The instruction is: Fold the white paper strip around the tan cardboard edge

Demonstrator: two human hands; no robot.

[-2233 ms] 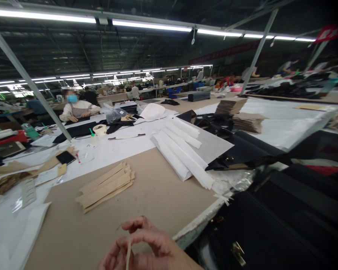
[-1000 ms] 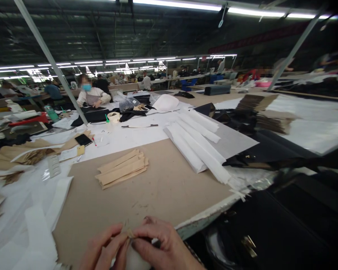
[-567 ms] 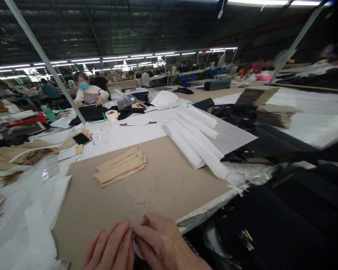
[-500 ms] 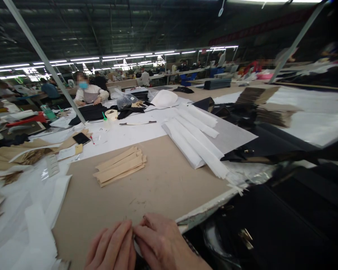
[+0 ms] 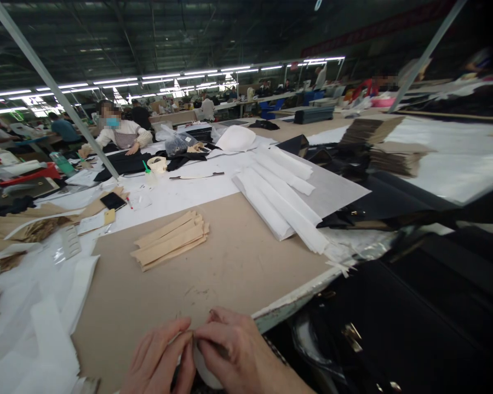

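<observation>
At the near edge of the brown board [image 5: 230,273], my left hand [image 5: 159,355] and my right hand [image 5: 239,350] meet fingertip to fingertip. Both are closed in a pinch. A thin white piece with a curved edge [image 5: 205,368] shows beneath the fingers and seems to be pinched between them; its top is hidden, and I cannot tell if it is paper or cloth. Beyond my hands lies a small fanned stack of tan strips [image 5: 170,241]. Long white strips [image 5: 279,202] lie over the board's far right corner.
Black material with metal clasps [image 5: 394,323] fills the near right. Stacked brown pieces [image 5: 370,130] stand farther back. A phone [image 5: 113,201], a tape roll [image 5: 157,164] and white sheets [image 5: 49,306] lie to the left. A slanted metal pole [image 5: 53,87] rises there. A masked co-worker [image 5: 121,134] sits across the table.
My fingers have shifted slightly, and more of the white piece shows below them. The view has tilted a little. Across the table, the co-worker's arms have spread apart.
</observation>
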